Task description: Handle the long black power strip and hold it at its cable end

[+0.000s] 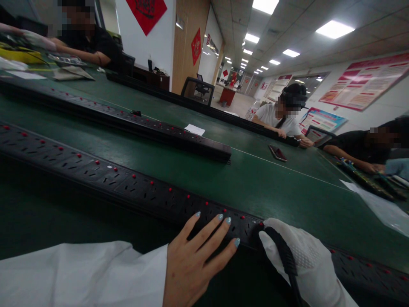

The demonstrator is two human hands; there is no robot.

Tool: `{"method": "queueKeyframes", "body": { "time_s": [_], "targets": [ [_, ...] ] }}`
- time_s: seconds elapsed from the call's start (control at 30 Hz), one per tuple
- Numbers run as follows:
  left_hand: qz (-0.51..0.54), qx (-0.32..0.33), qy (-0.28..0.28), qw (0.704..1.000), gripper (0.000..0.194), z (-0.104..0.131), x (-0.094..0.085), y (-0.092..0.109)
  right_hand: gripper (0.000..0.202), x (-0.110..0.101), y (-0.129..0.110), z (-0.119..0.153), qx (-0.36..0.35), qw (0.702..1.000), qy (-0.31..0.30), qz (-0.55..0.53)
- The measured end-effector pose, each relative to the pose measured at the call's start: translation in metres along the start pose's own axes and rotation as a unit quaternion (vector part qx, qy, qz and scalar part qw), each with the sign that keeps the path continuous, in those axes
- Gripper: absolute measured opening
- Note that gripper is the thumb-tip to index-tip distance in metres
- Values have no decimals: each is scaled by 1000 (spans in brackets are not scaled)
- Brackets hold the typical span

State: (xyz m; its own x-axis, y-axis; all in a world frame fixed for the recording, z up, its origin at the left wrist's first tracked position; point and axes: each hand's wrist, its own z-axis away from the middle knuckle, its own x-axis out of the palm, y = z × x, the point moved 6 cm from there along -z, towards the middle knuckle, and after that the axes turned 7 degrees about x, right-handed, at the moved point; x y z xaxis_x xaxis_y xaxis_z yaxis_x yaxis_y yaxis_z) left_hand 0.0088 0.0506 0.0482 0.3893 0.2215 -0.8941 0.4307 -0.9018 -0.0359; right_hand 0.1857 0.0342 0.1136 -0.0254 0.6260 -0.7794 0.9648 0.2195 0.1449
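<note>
A long black power strip (pixel 143 187) with rows of sockets and small red knobs runs across the table in front of me. My left hand (pixel 200 256), bare, rests on it with the fingers spread. In a white glove, my right hand (pixel 300 256) grips a black plug (pixel 277 243) with a cord running down toward me. The plug's front end is against the strip just right of my left fingers. Whether its pins are inside a socket is hidden.
A second black power strip (pixel 159 132) lies beyond, and a long black bar (pixel 191 102) stretches along the far side. A phone (pixel 277 152), white paper (pixel 194 129) and a plastic sheet (pixel 380 209) lie on the green table (pixel 287 183). Several people work around it.
</note>
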Motion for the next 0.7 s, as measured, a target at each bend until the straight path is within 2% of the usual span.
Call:
{"method": "queueKeyframes", "body": {
  "time_s": [0.27,0.43,0.7],
  "targets": [
    [12,1,0,1000,59,1,2,0,29,2,1,2,3,1000,1,4],
    [1,-6,16,1000,52,0,1,0,28,1,0,1,-4,1000,8,3],
    [4,-5,7,1000,52,0,2,0,28,-1,0,1,-7,1000,12,-1]
  ]
}}
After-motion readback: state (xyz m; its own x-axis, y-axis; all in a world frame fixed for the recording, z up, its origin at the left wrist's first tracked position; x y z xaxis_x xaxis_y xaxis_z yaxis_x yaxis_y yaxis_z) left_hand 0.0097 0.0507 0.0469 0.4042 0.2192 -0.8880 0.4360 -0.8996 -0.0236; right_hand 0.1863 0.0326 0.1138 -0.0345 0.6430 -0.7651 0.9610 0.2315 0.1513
